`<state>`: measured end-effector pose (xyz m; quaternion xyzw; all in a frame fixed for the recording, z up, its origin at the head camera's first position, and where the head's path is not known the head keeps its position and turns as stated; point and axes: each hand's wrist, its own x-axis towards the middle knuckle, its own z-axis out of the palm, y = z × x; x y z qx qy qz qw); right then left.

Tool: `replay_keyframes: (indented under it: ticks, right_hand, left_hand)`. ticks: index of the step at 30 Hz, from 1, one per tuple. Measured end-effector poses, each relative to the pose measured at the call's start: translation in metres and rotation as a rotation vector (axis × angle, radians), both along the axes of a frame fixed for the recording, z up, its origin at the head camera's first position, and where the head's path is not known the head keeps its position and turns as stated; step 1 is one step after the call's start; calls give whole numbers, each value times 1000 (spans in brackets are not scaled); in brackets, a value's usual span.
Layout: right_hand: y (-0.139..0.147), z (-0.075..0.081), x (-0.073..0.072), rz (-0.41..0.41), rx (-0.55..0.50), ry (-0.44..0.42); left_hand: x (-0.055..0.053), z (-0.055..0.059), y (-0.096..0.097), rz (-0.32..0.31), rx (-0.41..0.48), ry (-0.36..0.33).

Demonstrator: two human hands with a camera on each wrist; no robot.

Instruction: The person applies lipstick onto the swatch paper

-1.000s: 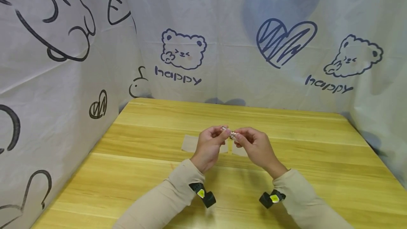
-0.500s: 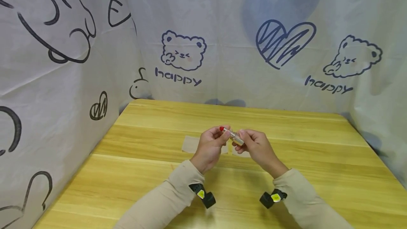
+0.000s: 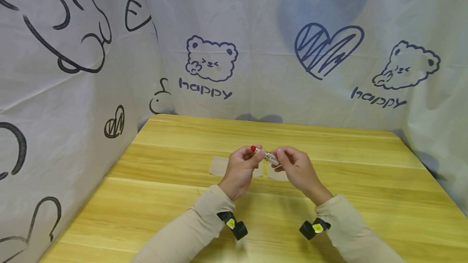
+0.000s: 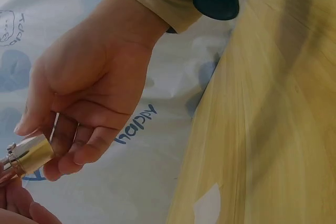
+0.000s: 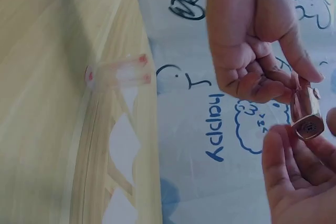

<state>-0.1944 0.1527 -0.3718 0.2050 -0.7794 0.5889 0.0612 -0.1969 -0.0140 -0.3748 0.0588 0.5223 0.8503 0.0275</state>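
Both hands hold a lipstick (image 3: 271, 157) above the middle of the table, tilted with its red tip (image 3: 253, 148) pointing up and left. My left hand (image 3: 237, 171) pinches the upper part between thumb and fingers, just below the red tip. At the other end my right hand (image 3: 300, 172) has its thumb and fingertips at the shiny gold base. In the left wrist view the gold base (image 4: 34, 156) lies between the fingers of the two hands. The right wrist view shows the base's flat end (image 5: 308, 127), with small print on it.
Pale paper pieces (image 3: 218, 166) lie on the wooden table (image 3: 175, 206) behind the hands. In the right wrist view a see-through piece with red marks (image 5: 119, 75) lies by them. A white cloth (image 3: 256, 96) with drawings hangs behind and at the sides.
The lipstick's red tip has come into view beyond the left fingers. My right fingers have shifted along the base, showing more of it. The left hand has hardly moved.
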Motion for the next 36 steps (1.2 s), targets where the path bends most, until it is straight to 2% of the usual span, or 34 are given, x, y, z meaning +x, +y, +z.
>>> replay_keyframes:
  ticks: [4, 10, 14, 18, 23, 29, 36]
  right_hand:
    - [0, -5, 1, -71, 98, 206]
    - [-1, -14, -3, -81, 142, 609]
    - [-1, -18, -7, -89, 149, 764]
    - [-2, -19, -10, -107, 147, 850]
    - [-4, -18, -11, -142, 147, 895]
    - [-3, -19, -12, -155, 148, 906]
    - [-2, -18, -11, -148, 146, 866]
  left_hand:
    - [0, 1, 0, 39, -1, -27]
    - [2, 2, 2, 54, 32, -39]
    - [3, 3, 5, 84, 46, -52]
    - [3, 5, 8, 103, 49, -69]
    - [5, 6, 9, 103, 62, -87]
    - [3, 4, 10, 91, 85, -108]
    - [0, 2, 10, 63, 94, -120]
